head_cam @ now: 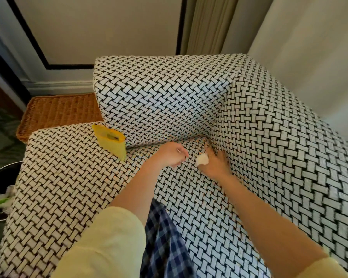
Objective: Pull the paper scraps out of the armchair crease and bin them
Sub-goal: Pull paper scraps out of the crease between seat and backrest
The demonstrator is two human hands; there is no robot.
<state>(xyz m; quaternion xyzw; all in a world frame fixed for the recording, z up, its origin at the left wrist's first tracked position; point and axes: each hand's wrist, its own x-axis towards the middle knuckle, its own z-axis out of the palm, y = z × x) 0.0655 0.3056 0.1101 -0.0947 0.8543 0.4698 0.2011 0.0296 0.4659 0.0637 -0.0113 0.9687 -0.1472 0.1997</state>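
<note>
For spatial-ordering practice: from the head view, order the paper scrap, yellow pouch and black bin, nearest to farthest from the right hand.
1. Paper scrap, right beside the right hand.
2. Yellow pouch, leftward on the seat.
3. Black bin, at the far left edge.

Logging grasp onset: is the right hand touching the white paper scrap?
Touching. Head view shows the white paper scrap against the right hand, thumb side, no fabric between them.
</note>
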